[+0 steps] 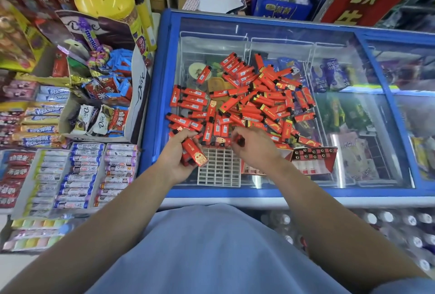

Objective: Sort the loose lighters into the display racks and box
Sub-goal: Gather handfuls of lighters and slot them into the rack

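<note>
- The left hand reaches in from the lower left, forearm angled up toward the freezer lid, wrist slightly bent. Its fingers are curled closed around a small bundle of red lighters — the top one lies diagonally, its printed end pointing down and right.
- The right hand comes in from the lower right, back of the hand up, fingertips pinched together on a single dark-capped lighter at the near edge of the pile.
- The loose lighters lie scattered in a heap on the glass lid, just beyond both hands.
- A white gridded display rack sits between the hands, its visible cells unfilled.
- A red box with a row of lighters standing in it rests just right of the right wrist.
</note>
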